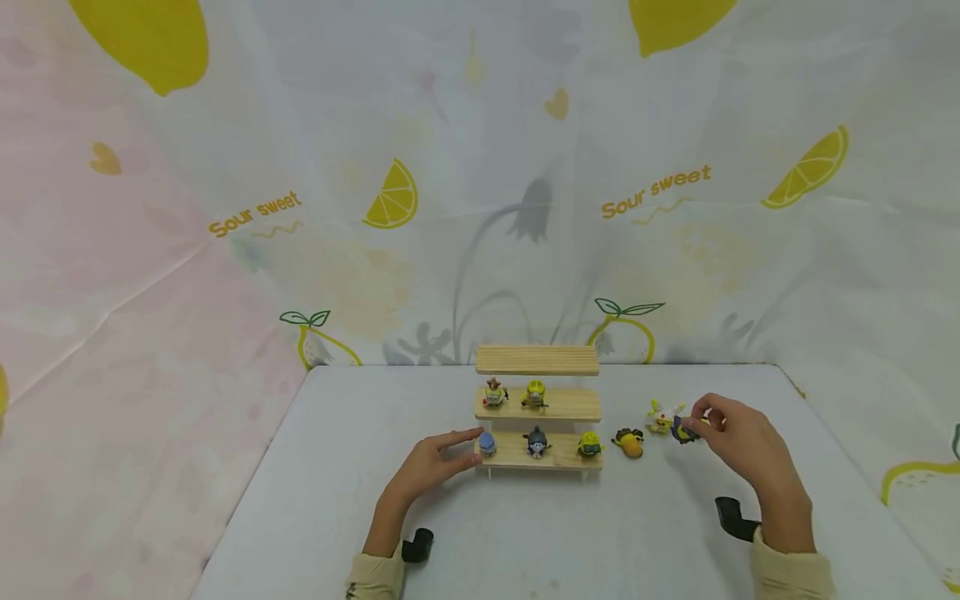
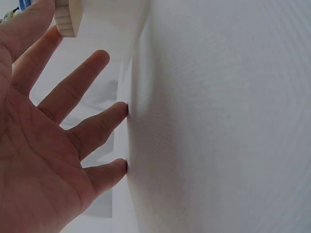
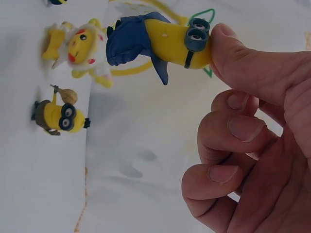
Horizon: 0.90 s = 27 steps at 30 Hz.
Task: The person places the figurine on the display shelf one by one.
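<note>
Grip on a small figurine. The right hand (image 1: pixel 746 442) pinches the blue-clad figurine (image 3: pixel 167 41) by its goggled yellow head, the thumb lying at the head's end and the opposing contact hidden; the figurine is right of the wooden stand (image 1: pixel 537 362), just beside the white-hooded figurine (image 1: pixel 660 419). The left hand (image 1: pixel 431 465), fingers spread wide, is at the left end of the stand's lowest shelf; whether it presses there cannot be told. The held piece looks like moulded plastic, so it should prove light, stiff and hard to break, though the thin blue point projecting from its clothing is probably its weakest part. The smooth, rounded head could roll or slip between fingertips; a pinch lower, across the trunk, would likely be steadier.
</note>
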{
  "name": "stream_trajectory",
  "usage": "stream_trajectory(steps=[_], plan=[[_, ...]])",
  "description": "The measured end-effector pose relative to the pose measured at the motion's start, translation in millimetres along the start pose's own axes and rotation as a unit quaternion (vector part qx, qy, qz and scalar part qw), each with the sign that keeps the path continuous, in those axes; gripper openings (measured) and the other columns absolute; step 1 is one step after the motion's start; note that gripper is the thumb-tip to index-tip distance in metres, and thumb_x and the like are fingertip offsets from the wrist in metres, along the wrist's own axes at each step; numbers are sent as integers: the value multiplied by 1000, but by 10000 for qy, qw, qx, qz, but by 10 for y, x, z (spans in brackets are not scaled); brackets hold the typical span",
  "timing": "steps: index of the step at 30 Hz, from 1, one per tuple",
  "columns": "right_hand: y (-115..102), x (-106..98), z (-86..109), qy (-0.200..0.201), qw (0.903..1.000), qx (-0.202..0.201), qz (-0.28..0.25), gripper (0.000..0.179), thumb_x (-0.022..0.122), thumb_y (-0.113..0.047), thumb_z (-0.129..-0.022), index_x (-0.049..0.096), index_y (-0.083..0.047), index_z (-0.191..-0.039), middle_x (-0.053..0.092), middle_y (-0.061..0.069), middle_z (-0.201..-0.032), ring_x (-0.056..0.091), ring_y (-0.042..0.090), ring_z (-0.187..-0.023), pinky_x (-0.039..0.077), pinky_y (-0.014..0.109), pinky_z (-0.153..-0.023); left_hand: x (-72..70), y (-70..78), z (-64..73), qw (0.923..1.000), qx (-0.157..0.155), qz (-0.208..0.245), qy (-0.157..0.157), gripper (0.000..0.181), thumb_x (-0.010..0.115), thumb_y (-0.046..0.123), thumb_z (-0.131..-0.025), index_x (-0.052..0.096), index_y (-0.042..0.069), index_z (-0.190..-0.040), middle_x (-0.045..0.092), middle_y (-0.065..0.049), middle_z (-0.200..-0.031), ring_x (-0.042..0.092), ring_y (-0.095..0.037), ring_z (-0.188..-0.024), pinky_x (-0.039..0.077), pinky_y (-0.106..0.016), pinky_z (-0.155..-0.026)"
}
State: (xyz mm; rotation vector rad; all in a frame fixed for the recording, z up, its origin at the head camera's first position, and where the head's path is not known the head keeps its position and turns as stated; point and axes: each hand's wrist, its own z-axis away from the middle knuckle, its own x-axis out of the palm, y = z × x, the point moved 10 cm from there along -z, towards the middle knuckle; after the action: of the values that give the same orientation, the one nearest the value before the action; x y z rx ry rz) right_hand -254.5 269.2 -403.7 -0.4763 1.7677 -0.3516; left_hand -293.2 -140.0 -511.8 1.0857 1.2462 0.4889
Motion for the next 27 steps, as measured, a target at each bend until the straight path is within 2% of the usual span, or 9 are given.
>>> stream_trajectory(steps=[5, 14, 19, 27], plan=[[-200, -54, -84, 75, 9996, -269, -98, 12, 74, -22, -90, 64, -15, -90, 45, -2, -69, 40, 14, -56, 31, 27, -48, -11, 104, 19, 10000, 4, 75, -27, 44, 74, 22, -90, 65, 12, -132, 60, -9, -134, 45, -39, -133, 33, -60, -108], [-543, -83, -274, 27, 9981, -506, -360, 14, 73, -24, -91, 64, -14, -90, 44, -1, -70, 41, 14, -55, 32, 28, -47, 2, -74, -18, 9999, 139, 45, -36, 45, 74, 37, -89, 65, 27, -132, 61, 5, -133, 47, -29, -133, 36, -57, -107], [-710, -31, -376, -102, 9967, -595, -535, 13, 73, -23, -92, 63, -15, -90, 44, -1, -69, 41, 15, -53, 33, 29, -47, 2, -61, -24, 9997, 204, 55, -105, 47, 73, 41, -89, 65, 26, -133, 61, 5, -133, 48, -29, -132, 37, -56, -107], [-946, 104, -477, -229, 9933, -938, -639, 14, 77, -18, -88, 63, -17, -86, 43, -3, -67, 38, 13, -53, 30, 27, -47, -5, -58, -22, 9999, 126, -4, -86, 48, 74, 43, -88, 65, 26, -132, 61, 5, -134, 47, -30, -133, 35, -55, -109]])
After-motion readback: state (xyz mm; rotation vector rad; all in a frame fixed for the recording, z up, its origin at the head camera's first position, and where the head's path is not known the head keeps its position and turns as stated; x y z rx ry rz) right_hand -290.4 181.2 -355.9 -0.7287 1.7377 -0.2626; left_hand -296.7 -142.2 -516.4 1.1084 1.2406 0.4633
